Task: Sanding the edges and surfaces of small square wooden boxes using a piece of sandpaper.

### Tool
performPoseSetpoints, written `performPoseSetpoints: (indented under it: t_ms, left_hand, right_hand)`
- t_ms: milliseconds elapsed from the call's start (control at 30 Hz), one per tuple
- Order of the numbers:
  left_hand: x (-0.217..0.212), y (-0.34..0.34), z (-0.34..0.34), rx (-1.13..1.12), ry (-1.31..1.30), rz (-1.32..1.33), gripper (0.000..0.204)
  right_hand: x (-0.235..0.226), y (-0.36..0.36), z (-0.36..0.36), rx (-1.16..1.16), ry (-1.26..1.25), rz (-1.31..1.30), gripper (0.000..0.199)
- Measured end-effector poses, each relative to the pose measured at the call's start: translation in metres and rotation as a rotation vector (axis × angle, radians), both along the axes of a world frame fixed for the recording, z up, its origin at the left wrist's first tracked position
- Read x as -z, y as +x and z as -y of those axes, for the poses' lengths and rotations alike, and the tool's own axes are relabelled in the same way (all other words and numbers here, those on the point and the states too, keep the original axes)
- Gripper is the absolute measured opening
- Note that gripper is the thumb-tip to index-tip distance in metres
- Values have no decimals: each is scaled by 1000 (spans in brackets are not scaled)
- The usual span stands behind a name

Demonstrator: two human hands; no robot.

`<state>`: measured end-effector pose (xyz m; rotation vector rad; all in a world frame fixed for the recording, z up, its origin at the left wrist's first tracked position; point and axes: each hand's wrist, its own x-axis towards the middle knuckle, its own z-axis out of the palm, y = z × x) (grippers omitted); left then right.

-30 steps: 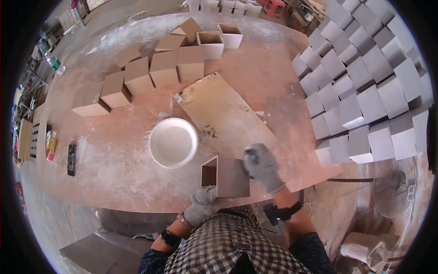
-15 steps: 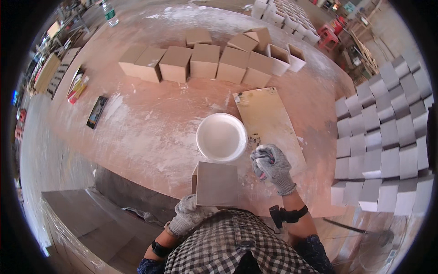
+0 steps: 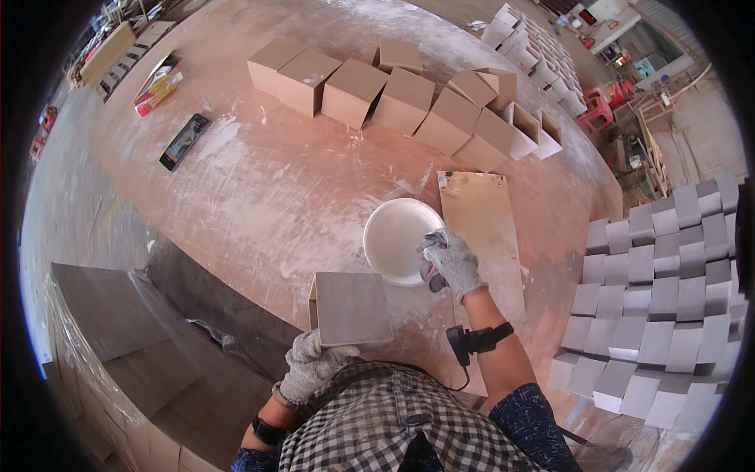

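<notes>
A square grey-brown box (image 3: 351, 307) stands on the dusty reddish table (image 3: 259, 189) right in front of me. My gloved left hand (image 3: 311, 364) grips its near lower edge. My gloved right hand (image 3: 447, 259) is over the right rim of a white bowl (image 3: 397, 238), its fingers closed on a small dark thing that I cannot make out. A black device is strapped to my right wrist (image 3: 472, 341).
A bare wooden board (image 3: 484, 228) lies right of the bowl. A row of several brown boxes (image 3: 409, 98) lines the table's far side. Stacked grey boxes (image 3: 661, 291) fill the right. A dark phone-like slab (image 3: 184, 141) and a coloured packet (image 3: 157, 88) lie far left.
My right hand has moved left from beside the box to the bowl's rim. My view has swung left. The left hand still holds the box's near edge.
</notes>
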<state>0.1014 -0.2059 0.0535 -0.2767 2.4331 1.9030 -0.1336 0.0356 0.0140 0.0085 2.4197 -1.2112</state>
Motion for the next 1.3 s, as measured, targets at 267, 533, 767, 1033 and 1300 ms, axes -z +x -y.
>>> performPoseSetpoints:
  t_ms: [267, 533, 767, 1033, 1300]
  left_hand:
    - [4, -3, 1, 10, -13, 56, 30]
    - [13, -3, -2, 58, -5, 70, 30]
    - [18, 5, -3, 67, 96, 92, 29]
    - [4, 4, -5, 43, 131, 76, 28]
    - [-1, -17, -25, 205, 92, 100, 31]
  right_hand:
    - [-19, 4, -23, 207, -727, 237, 23]
    - [-21, 3, -33, 167, -755, 239, 22]
    - [-12, 3, 3, -21, 62, 13, 27]
    - [-42, 16, -31, 308, -614, 46, 19]
    - [-47, 64, -69, 391, -1102, 112, 27]
